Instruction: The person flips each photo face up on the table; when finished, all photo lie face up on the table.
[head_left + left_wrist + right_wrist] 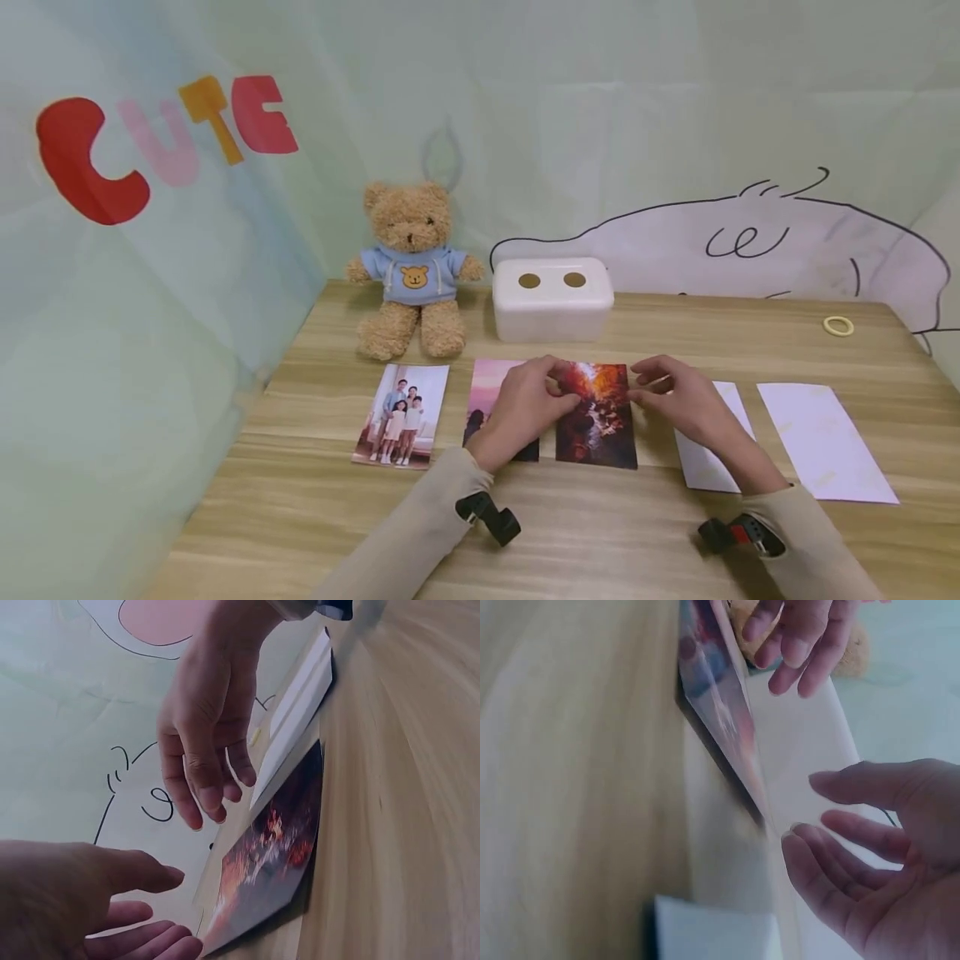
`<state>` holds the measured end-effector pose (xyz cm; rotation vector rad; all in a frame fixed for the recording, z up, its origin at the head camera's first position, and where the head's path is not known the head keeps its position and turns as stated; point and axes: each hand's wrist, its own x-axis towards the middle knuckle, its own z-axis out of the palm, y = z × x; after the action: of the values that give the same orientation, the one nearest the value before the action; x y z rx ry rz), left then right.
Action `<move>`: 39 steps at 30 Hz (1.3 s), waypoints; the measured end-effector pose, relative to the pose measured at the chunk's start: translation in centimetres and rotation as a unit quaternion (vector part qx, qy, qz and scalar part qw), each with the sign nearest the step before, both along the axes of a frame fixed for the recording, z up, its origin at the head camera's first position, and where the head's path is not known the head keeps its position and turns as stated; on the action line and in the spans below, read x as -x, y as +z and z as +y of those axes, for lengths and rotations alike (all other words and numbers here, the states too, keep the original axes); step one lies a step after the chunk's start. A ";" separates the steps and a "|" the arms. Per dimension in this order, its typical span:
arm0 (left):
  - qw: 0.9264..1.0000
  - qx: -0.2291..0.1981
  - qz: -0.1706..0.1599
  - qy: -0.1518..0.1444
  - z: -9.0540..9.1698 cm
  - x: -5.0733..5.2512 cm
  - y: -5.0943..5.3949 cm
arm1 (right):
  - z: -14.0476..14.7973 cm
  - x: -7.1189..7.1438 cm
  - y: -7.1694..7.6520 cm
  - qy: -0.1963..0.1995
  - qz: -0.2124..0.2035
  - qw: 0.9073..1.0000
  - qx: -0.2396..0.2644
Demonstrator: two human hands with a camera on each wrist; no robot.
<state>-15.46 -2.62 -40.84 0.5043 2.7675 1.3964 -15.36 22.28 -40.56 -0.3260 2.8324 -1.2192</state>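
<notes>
A photo of a fiery orange and dark scene (597,417) lies face up on the table between the two hands. My left hand (522,406) is at its upper left edge, over a pink-toned photo (491,383) that it partly covers; fingers relaxed. My right hand (693,407) is beside its upper right edge with fingers loosely bent, holding nothing. In the left wrist view the fiery photo (274,844) shows near the fingers of the left hand (97,900). The right wrist view shows the right hand (877,855) with its fingers apart from the photo.
A family photo (401,417) lies at the left. Two white sheets (705,442) (828,442) are at the right. Behind stand a teddy bear (414,275) and a white box with two holes (553,312). A yellow ring (838,326) lies at the back right.
</notes>
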 end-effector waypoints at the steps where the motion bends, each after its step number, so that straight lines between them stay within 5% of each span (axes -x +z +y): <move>1: 1.000 -0.007 -0.003 -0.002 0.3 -0.1 0.1 | 0.3 0.0 0.2 0.002 0.006 1.000 -0.002; 10: 0.999 -0.027 -0.013 -0.029 3.2 -0.1 1.4 | 4.1 0.4 1.6 0.040 0.044 0.998 -0.004; 20: 0.993 -0.085 -0.059 -0.062 7.1 -0.3 1.1 | 9.1 0.4 1.5 0.029 0.042 0.999 -0.016; 33: 0.994 -0.050 -0.068 -0.071 11.5 -0.9 -0.3 | 13.1 -0.4 0.0 0.032 0.072 0.996 -0.037; 39: 0.995 -0.003 -0.058 -0.081 12.7 -0.9 -0.7 | 13.8 -0.5 -0.4 0.033 0.067 0.995 -0.062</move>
<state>-14.55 10.08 -41.54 0.6129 2.5692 1.3526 -14.87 36.06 -41.01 -0.5083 2.9658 -1.0418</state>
